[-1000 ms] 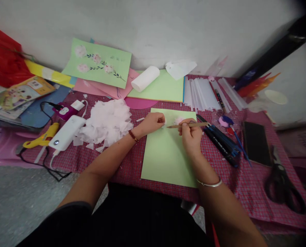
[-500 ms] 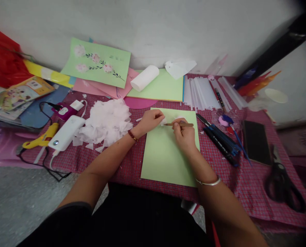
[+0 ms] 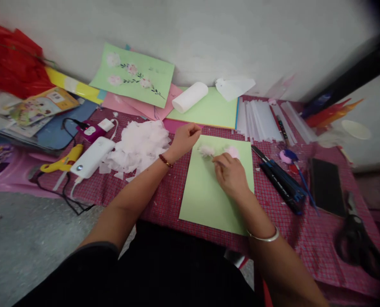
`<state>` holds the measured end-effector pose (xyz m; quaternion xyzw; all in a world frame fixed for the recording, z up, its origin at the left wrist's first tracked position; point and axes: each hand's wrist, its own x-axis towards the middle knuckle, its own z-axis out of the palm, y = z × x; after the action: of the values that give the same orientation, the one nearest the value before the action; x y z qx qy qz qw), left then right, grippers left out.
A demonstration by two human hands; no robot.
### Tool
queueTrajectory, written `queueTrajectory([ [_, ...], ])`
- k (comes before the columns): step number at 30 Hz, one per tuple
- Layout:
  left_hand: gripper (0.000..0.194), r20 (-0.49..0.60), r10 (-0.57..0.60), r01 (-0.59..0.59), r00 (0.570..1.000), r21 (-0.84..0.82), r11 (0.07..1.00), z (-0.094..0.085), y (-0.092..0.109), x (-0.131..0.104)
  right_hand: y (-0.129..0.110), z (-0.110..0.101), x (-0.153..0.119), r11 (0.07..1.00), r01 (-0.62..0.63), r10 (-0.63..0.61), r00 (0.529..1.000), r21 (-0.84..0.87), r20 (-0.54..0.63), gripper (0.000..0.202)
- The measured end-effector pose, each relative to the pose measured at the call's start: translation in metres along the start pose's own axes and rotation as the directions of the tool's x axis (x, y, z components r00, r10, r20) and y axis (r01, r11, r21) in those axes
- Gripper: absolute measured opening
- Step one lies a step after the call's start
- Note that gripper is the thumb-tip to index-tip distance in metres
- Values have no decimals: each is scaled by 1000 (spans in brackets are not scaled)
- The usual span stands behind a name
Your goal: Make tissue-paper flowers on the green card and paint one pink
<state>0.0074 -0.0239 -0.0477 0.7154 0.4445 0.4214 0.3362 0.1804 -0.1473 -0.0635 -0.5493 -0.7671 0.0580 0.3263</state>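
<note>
A light green sheet of paper (image 3: pixel 205 192) lies before me with two fluffy paper flowers near its top: a whitish one (image 3: pixel 205 150) on the left and a pink one (image 3: pixel 232 151), partly hidden, on the right. Over the sheet, my right hand (image 3: pixel 231 172) has its fingers pinched, the tips just below and between the flowers; what they hold is hidden. My left hand (image 3: pixel 186 138) is raised beside the sheet's upper left corner, thumb and fingers pressed together, their content too small to make out. Left of it is a heap of torn white paper pieces (image 3: pixel 142 143).
A green card with pink flowers (image 3: pixel 139 74) leans at the back beside a white paper roll (image 3: pixel 190 97). Clear glue sticks (image 3: pixel 260 119), pens (image 3: pixel 279 187), a dark notebook (image 3: pixel 326 186) and scissors (image 3: pixel 358 238) lie right. A yellow glue gun (image 3: pixel 62 161) and white power bank (image 3: pixel 93 157) lie left.
My left hand has moved up and away from the whitish flower. The brown stick in my right hand no longer shows, and that hand has shifted slightly down. The view has turned slightly left.
</note>
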Motion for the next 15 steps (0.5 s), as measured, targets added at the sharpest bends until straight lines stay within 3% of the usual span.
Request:
queueTrajectory([
  [2, 8, 47, 18, -15, 999, -50, 999, -17, 9, 5, 7, -1, -2, 967, -119, 155, 977, 226, -148, 19],
  [5, 9, 183, 1, 0, 983, -3, 1000, -52, 19, 4, 17, 1, -2, 781, -232, 442, 862, 580, -250, 21],
  [8, 9, 382, -49, -10, 923, 150, 989, -88, 21, -13, 24, 5, 0, 564, -249, 576, 802, 787, -158, 21],
  [11, 8, 507, -110, -39, 855, 274, 961, -112, 16, -44, 24, 10, 1, 439, -279, 617, 785, 854, -61, 20],
  [15, 7, 450, -95, -161, 888, 499, 852, -117, 2, -87, 20, 13, 2, 369, -295, 631, 776, 882, -4, 20],
])
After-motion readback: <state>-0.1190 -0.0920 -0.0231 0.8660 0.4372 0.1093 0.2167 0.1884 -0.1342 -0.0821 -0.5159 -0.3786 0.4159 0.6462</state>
